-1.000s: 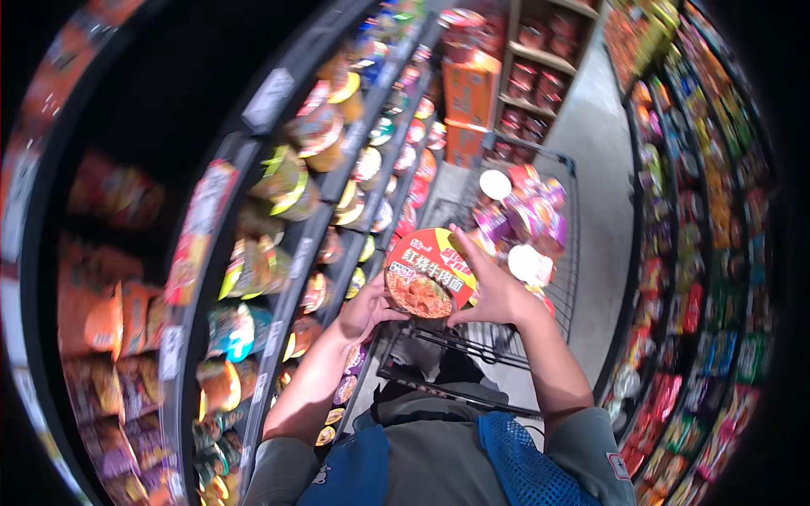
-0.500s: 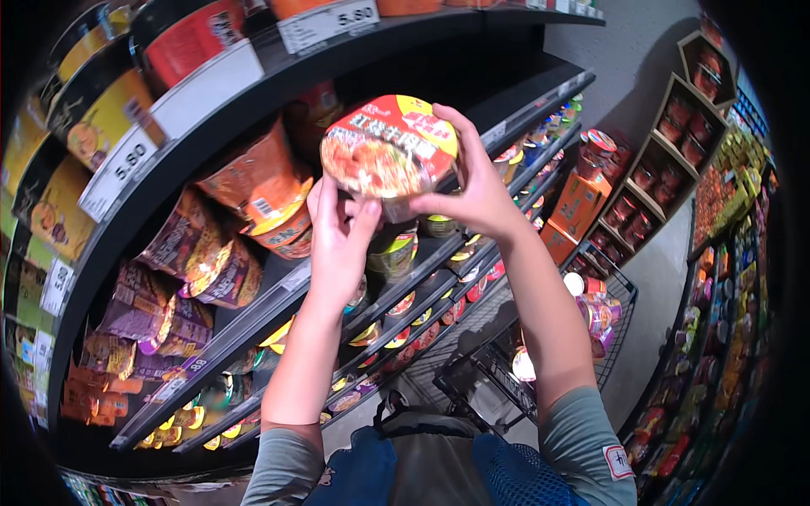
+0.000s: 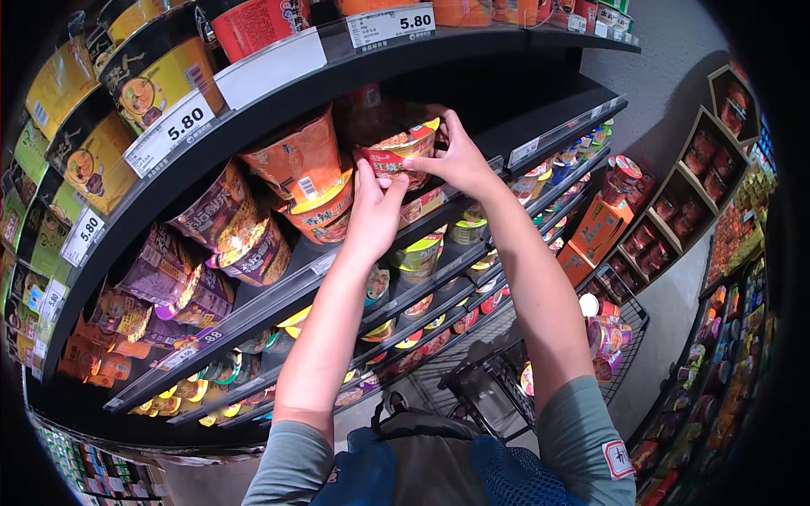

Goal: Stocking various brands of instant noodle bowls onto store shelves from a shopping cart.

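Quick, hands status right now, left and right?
Left hand: closed on the lower left side of the red noodle bowl.
Right hand: closed on the same bowl, gripping its right side.

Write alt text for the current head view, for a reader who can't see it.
A person's left hand and right hand hold a red noodle bowl at a dark store shelf, right of stacked orange noodle tubs. Purple tubs sit farther left; at lower right stands a wire shopping cart holding packages.
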Demonstrator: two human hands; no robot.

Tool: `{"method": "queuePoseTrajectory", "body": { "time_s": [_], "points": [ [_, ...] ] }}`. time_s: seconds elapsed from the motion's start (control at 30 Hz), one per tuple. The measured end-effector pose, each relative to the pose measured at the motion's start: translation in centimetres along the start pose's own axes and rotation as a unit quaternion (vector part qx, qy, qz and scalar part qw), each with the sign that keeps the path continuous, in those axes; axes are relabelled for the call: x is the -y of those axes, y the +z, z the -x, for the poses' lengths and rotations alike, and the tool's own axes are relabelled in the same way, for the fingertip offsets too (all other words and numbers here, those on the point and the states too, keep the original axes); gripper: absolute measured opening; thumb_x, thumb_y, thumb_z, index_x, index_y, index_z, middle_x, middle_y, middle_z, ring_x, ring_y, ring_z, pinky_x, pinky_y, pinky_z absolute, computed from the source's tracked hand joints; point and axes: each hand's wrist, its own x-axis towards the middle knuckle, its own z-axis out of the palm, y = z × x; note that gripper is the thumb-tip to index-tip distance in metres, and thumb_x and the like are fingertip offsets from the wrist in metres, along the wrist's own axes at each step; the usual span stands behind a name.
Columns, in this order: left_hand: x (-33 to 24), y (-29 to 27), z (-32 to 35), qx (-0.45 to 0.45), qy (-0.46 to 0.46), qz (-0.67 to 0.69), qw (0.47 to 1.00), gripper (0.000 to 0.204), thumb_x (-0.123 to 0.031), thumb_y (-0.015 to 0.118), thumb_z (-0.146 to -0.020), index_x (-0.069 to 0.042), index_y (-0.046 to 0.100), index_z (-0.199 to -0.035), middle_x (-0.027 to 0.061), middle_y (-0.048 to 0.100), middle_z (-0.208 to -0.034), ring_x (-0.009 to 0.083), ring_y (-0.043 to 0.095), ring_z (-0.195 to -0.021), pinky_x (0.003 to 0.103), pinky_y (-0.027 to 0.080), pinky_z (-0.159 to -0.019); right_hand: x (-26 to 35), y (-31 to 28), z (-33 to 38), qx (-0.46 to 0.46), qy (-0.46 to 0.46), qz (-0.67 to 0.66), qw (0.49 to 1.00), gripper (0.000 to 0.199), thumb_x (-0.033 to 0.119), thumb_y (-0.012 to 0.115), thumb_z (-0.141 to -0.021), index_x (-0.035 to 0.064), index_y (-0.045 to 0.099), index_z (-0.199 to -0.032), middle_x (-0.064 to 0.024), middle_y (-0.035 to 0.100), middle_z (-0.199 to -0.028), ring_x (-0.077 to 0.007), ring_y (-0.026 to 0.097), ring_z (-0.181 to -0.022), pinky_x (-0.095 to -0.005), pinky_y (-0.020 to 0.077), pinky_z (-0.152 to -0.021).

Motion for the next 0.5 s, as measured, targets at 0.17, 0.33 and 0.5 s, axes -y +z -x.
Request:
{"method": "queuePoseTrajectory", "body": {
  "time_s": [0.17,0.33,0.5],
  "points": [
    [0.6,-0.9,-0.4,0.005,-0.019,-0.029,0.999,0.044,-0.024,0.058,-0.097,0.006,0.040,-0.125,0.0293,0.054,-0.125,0.0376,0.057,-0.118,0.041,0.041,-0.104,0.4,0.4,-0.1,0.019,0.042,0.109,0.993,0.096,0.013,0.090,-0.072,0.0008,0.030,-0.145,-0.0158,0.051,-0.134,-0.0239,0.054,-0.124,-0.0377,0.0492,-0.103],
    [-2.1,-1.7,2.3,0.026,-0.065,-0.124,0.990,0.066,-0.023,0.056,-0.098,0.010,0.025,-0.145,0.0285,0.061,-0.121,0.0332,0.062,-0.114,0.038,0.043,-0.102,2.2,0.6,1.2,0.057,0.071,0.229,0.969,0.095,0.026,0.091,-0.070,-0.0012,0.034,-0.141,-0.0206,0.058,-0.127,-0.0271,0.060,-0.118,-0.0376,0.0473,-0.103],
    [-4.7,-1.3,3.9,0.085,-0.095,-0.138,0.982,0.076,-0.025,0.054,-0.103,0.003,0.010,-0.158,0.0202,0.051,-0.144,0.0205,0.053,-0.128,0.030,0.038,-0.108,2.1,-2.0,2.1,0.041,-0.029,0.282,0.958,0.111,0.035,0.091,-0.066,-0.0028,0.028,-0.150,-0.0322,0.045,-0.144,-0.0386,0.046,-0.137,-0.0388,0.0363,-0.114]
  ]
}}
